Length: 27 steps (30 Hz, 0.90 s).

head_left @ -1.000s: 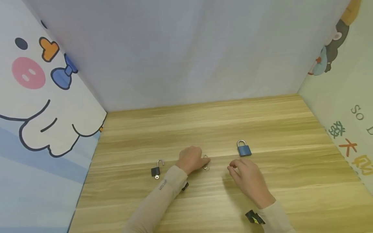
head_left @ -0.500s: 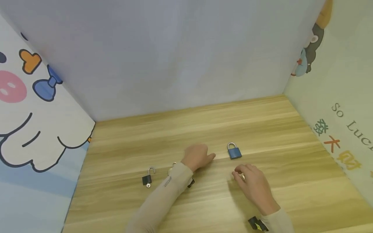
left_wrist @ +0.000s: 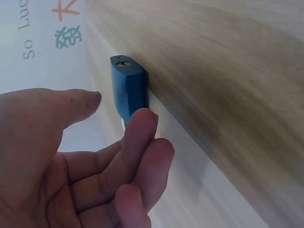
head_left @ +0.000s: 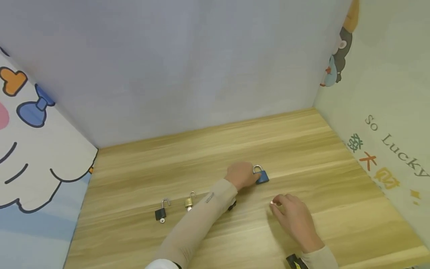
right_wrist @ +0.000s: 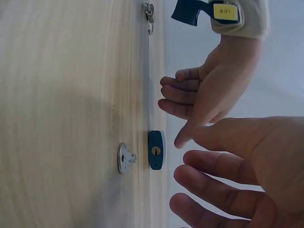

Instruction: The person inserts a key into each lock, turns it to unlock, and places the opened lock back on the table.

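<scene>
My left hand [head_left: 242, 175] is at the blue padlock [head_left: 262, 177], with the thumb overlapping its body in the head view. The left wrist view shows a gap between the thumb and this padlock [left_wrist: 129, 90]; the fingers are loosely bent beside its shackle end. The padlock's keyhole faces me and its shackle looks closed. My right hand [head_left: 295, 218] hovers over the table with thumb and fingers apart, holding nothing. A small silver key [right_wrist: 125, 158] lies beyond its fingertips in the right wrist view, near the blue padlock; the hand mostly hides it in the head view.
To the left lie a black padlock [head_left: 160, 214] and a small brass padlock [head_left: 189, 201], both with open shackles and keys inserted. The wood-grain table [head_left: 134, 168] meets a plain back wall [head_left: 168, 74] and printed panels on both sides.
My left hand has moved right, from beside the brass padlock to the blue one, uncovering the brass padlock. The right hand stays nearly in place. The head view has turned to the right.
</scene>
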Available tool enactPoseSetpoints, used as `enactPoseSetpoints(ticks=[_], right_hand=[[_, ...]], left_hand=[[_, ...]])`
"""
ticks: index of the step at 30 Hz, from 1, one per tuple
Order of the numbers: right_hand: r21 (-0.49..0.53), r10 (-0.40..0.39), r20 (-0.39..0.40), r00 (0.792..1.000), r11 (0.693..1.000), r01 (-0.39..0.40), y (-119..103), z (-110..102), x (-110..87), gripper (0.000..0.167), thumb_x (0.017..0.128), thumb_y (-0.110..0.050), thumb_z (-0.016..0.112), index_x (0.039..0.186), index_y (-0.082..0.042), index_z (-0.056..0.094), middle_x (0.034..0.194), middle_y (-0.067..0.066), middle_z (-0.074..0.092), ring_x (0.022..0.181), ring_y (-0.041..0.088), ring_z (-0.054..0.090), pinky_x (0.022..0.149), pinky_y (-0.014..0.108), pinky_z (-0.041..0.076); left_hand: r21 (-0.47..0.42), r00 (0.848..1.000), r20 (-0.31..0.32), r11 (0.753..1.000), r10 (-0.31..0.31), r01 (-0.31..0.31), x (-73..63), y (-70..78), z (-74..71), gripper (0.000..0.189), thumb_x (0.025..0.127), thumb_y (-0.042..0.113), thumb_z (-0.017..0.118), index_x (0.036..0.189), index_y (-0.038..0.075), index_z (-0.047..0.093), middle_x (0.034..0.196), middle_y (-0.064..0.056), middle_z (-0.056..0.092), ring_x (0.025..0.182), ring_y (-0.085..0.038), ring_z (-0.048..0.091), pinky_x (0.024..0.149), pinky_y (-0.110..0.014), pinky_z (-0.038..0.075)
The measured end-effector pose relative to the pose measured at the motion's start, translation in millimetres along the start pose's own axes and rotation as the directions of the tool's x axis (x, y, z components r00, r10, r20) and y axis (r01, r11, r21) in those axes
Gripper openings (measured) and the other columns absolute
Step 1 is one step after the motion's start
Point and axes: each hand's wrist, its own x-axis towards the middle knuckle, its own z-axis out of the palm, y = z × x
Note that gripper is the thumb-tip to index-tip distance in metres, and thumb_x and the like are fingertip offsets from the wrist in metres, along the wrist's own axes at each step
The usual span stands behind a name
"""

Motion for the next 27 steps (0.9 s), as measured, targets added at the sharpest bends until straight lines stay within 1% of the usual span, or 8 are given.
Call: enactPoseSetpoints(ticks=[2, 6, 9, 12, 15, 21, 24, 27], right_hand=[[0.005, 0.013, 0.015, 1.0, 1.0, -0.013, 0.0, 0.6, -1.9, 0.016, 0.08, -0.012, 0.083, 0.089, -0.006, 0.071, 0.082, 0.005, 0.069, 0.067, 0.018, 0.061, 0.059, 0.032, 0.051], [-0.007, 0.058, 0.068, 0.996, 0.998, -0.057, 0.2, 1.0, -4.6, 0.017, 0.081, -0.013, 0.083, 0.091, -0.006, 0.071, 0.084, 0.006, 0.069, 0.068, 0.019, 0.062, 0.06, 0.034, 0.052], [-0.024, 0.089, 0.109, 0.99, 0.996, -0.087, 0.8, 1.0, -5.6, 0.017, 0.082, -0.014, 0.082, 0.091, -0.005, 0.071, 0.083, 0.006, 0.069, 0.068, 0.019, 0.061, 0.06, 0.034, 0.052], [-0.035, 0.109, 0.145, 0.983, 0.994, -0.105, 2.1, 1.4, -6.3, 0.017, 0.082, -0.016, 0.082, 0.091, -0.005, 0.072, 0.082, 0.006, 0.068, 0.068, 0.02, 0.062, 0.06, 0.034, 0.052], [-0.042, 0.117, 0.171, 0.978, 0.993, -0.112, 3.3, 2.0, -6.9, 0.019, 0.082, -0.018, 0.082, 0.091, -0.005, 0.072, 0.081, 0.005, 0.067, 0.068, 0.019, 0.061, 0.06, 0.034, 0.052], [-0.061, 0.148, 0.209, 0.967, 0.989, -0.138, 4.9, 5.9, -9.2, 0.021, 0.081, -0.021, 0.083, 0.09, -0.006, 0.071, 0.079, 0.003, 0.065, 0.066, 0.018, 0.059, 0.058, 0.033, 0.05], [-0.064, 0.168, 0.216, 0.962, 0.985, -0.158, 5.9, 7.7, -10.6, 0.02, 0.08, -0.02, 0.083, 0.089, -0.006, 0.071, 0.079, 0.003, 0.064, 0.065, 0.016, 0.059, 0.056, 0.031, 0.05], [-0.072, 0.175, 0.212, 0.961, 0.984, -0.163, 8.0, 8.5, -11.9, 0.02, 0.08, -0.019, 0.083, 0.089, -0.006, 0.071, 0.078, 0.004, 0.064, 0.062, 0.014, 0.057, 0.055, 0.027, 0.049]], left_hand=[[0.015, 1.0, 0.008, 1.0, -0.006, 0.006, 4.0, 2.1, 1.3, 0.058, 0.099, 0.058, 0.048, 0.058, 0.017, 0.046, 0.048, 0.006, 0.035, 0.04, -0.007, 0.029, 0.039, -0.022, 0.026], [0.071, 1.0, -0.003, 0.997, -0.019, 0.019, 10.0, 5.1, 3.4, 0.065, 0.097, 0.066, 0.043, 0.055, 0.017, 0.043, 0.046, 0.006, 0.031, 0.038, -0.007, 0.027, 0.039, -0.022, 0.027], [0.102, 0.999, -0.009, 0.994, -0.045, 0.045, 13.6, 6.5, 5.7, 0.067, 0.094, 0.071, 0.042, 0.053, 0.018, 0.041, 0.045, 0.007, 0.03, 0.038, -0.007, 0.028, 0.04, -0.022, 0.029], [0.12, 0.998, 0.0, 0.991, -0.064, 0.064, 17.6, 6.7, 9.0, 0.067, 0.093, 0.072, 0.043, 0.053, 0.019, 0.039, 0.045, 0.007, 0.031, 0.039, -0.007, 0.028, 0.04, -0.022, 0.029], [0.112, 0.997, 0.011, 0.991, -0.072, 0.07, 21.9, 6.8, 12.0, 0.063, 0.092, 0.07, 0.046, 0.054, 0.02, 0.038, 0.047, 0.007, 0.033, 0.041, -0.007, 0.029, 0.039, -0.023, 0.03], [0.076, 0.996, 0.038, 0.994, -0.081, 0.078, 26.7, 9.3, 14.4, 0.06, 0.083, 0.072, 0.053, 0.054, 0.021, 0.038, 0.048, 0.008, 0.035, 0.042, -0.007, 0.031, 0.039, -0.023, 0.03], [0.065, 0.996, 0.046, 0.995, -0.075, 0.072, 26.7, 11.1, 13.4, 0.06, 0.082, 0.072, 0.054, 0.053, 0.021, 0.038, 0.047, 0.009, 0.033, 0.04, -0.006, 0.029, 0.038, -0.023, 0.028], [0.053, 0.996, 0.047, 0.996, -0.072, 0.069, 25.4, 13.0, 9.1, 0.061, 0.082, 0.073, 0.053, 0.053, 0.022, 0.038, 0.046, 0.009, 0.032, 0.04, -0.006, 0.028, 0.038, -0.022, 0.026]])
